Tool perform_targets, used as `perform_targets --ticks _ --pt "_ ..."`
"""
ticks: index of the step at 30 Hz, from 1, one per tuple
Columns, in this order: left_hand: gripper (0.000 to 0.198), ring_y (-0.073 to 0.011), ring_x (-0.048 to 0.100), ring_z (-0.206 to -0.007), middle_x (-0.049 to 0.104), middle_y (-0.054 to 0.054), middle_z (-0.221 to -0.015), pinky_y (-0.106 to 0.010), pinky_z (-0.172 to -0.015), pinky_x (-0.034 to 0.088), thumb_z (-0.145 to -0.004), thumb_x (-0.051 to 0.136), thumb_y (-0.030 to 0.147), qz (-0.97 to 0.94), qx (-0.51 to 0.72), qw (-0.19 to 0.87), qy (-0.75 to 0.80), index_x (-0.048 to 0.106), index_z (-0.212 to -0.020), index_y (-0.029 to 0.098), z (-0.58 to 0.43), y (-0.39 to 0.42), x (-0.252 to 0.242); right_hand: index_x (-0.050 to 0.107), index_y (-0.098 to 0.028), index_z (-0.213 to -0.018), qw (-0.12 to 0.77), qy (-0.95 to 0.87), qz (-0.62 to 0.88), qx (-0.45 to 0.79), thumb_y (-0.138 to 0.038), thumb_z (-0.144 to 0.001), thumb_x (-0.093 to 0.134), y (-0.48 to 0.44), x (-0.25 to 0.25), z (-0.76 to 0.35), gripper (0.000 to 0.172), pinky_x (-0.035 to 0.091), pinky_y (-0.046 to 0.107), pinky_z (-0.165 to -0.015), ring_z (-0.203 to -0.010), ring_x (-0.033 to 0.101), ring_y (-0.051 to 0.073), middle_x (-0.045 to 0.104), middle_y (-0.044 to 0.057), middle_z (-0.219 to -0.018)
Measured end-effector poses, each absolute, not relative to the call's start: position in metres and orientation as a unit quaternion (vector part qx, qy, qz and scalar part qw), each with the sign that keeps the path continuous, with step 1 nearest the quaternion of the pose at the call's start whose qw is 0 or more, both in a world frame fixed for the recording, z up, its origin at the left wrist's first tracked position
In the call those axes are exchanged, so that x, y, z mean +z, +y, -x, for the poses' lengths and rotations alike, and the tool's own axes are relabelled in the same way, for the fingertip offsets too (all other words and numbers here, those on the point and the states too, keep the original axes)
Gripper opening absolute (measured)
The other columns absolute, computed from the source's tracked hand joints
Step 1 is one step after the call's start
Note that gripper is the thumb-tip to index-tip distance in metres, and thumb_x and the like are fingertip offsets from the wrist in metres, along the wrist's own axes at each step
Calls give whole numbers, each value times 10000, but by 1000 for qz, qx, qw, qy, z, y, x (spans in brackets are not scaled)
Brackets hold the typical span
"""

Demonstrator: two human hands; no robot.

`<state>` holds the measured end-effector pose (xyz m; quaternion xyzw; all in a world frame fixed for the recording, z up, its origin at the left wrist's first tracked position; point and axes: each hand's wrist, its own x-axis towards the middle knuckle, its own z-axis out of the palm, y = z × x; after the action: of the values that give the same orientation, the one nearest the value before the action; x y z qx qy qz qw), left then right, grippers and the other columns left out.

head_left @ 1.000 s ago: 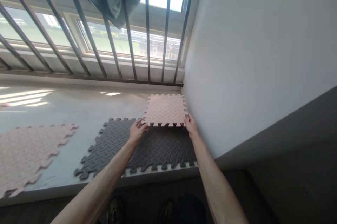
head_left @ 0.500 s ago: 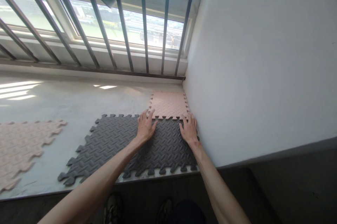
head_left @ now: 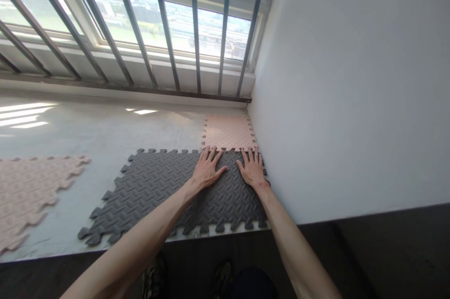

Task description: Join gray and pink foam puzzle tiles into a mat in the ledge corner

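Observation:
A pink foam puzzle mat (head_left: 228, 131) lies flat in the far right corner of a pale ledge, its near toothed edge meeting a dark grey foam mat (head_left: 165, 191). My left hand (head_left: 207, 170) lies flat and open on the grey mat, fingertips at the seam between the two mats. My right hand (head_left: 251, 168) is also flat and open, fingers spread, pressing along the same seam close to the wall. Neither hand holds anything.
Another pink foam mat (head_left: 31, 191) lies at the left of the ledge (head_left: 91, 135). Dark window bars (head_left: 197, 32) stand behind. A white wall (head_left: 344, 78) closes the right side. My shoes show below the ledge's front edge.
Both hands held the pink mat's near corners a second ago. They have set it down flat in the corner, let go, and now lie spread over the seam.

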<state>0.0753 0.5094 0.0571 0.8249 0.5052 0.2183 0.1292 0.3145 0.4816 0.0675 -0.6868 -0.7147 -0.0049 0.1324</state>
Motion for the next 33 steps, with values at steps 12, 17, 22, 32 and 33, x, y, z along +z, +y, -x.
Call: perform_targets --ticks 12,17,22,32,33 --pt "837 -332 208 -1718 363 -121 -1808 -514 -1417 216 -1045 461 632 -851 208 132 464 330 -1726 164 -62 513 68 483 -231 -1630 166 -703 692 -13 -509 -1067 469 491 93 -308 629 411 539 -1202 -1392 510 360 587 222 -1495" --pt "790 -316 192 -1722 332 -99 -1824 -502 -1417 220 -1071 409 590 -862 191 137 450 321 -1727 160 -56 511 72 683 -173 -1358 170 -656 735 -7 -432 -1028 550 504 96 -304 440 452 502 -1097 -1262 522 347 614 216 -1332" --pt "826 -302 185 -1725 324 -110 -1825 -486 -1411 220 -1063 398 639 -873 167 131 439 306 -1733 165 -53 506 72 661 -161 -1366 156 -665 730 -33 -456 -1044 526 494 99 -305 458 452 508 -1106 -1258 539 354 628 219 -1336" --pt "862 -382 157 -1722 276 -123 -1842 -621 -1404 119 -1028 416 724 -861 161 99 473 311 -1739 247 -91 515 81 305 -218 -1723 104 -729 677 -9 -576 -1098 313 471 76 -290 720 203 641 -1360 -1705 198 404 319 129 -1834" --pt "851 -387 121 -1729 255 -111 -1849 -635 -1401 110 -1029 394 736 -860 151 107 476 329 -1733 262 -94 515 80 314 -216 -1721 101 -726 680 -3 -570 -1097 323 471 77 -291 717 210 639 -1359 -1707 202 405 322 132 -1832"
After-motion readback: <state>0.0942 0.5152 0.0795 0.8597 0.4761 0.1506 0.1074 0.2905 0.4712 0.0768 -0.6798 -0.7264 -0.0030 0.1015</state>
